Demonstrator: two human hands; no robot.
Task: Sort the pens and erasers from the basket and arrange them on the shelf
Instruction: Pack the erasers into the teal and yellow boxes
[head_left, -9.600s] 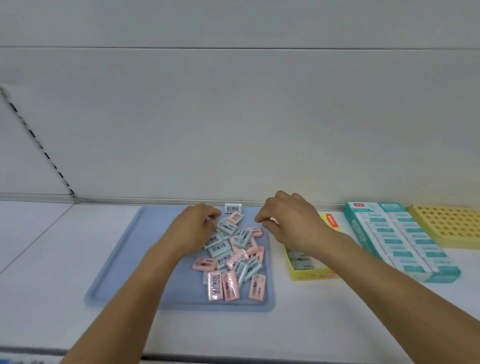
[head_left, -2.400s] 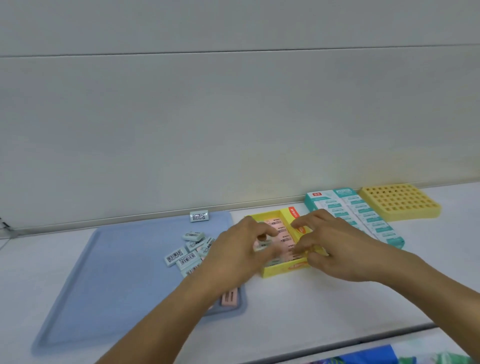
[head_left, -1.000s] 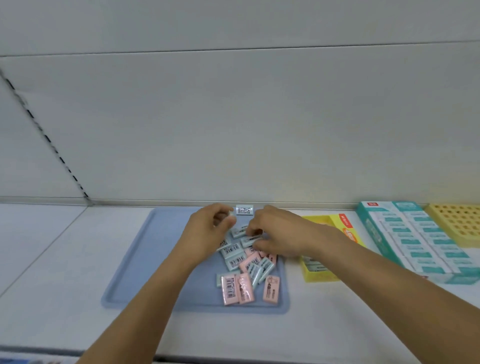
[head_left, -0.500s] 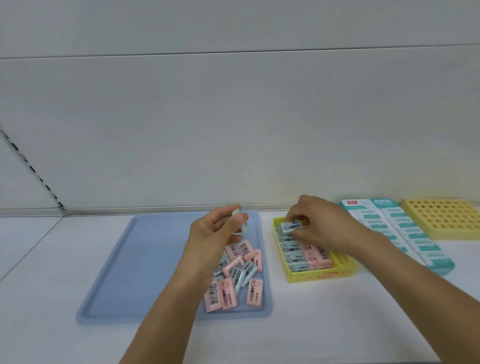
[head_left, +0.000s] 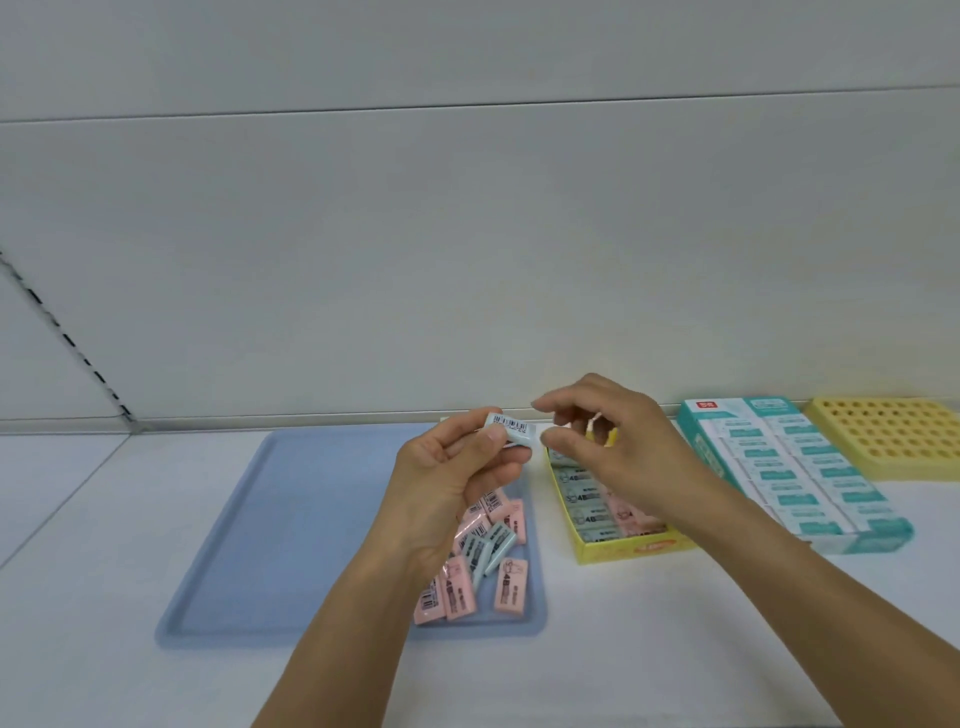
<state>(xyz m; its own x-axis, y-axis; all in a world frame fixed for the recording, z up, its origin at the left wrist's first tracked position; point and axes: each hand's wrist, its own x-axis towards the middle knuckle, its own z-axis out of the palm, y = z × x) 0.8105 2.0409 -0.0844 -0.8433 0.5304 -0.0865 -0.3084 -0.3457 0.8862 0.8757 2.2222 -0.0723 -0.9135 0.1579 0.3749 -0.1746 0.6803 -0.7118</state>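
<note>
My left hand (head_left: 451, 486) pinches a light-blue eraser (head_left: 511, 433) with a barcode label, held up over the far right corner of the blue tray (head_left: 223, 566). My right hand (head_left: 621, 449) hovers right beside it, thumb tip at the eraser's right end and forefinger spread above it. Several pink and light-blue erasers (head_left: 493, 553) lie heaped on the tray's right side, partly hidden by my left wrist. The yellow eraser box (head_left: 626, 551) stands just right of the tray, with rows of blue and pink erasers inside.
Teal and white boxes (head_left: 789, 475) lie in a row right of the yellow box. A yellow holder with many round holes (head_left: 891, 436) sits at the far right. The white shelf back wall rises directly behind everything.
My right hand has left the yellow box, where it was setting down a blue eraser, and moved left to the eraser in my left hand. My left hand has lifted slightly.
</note>
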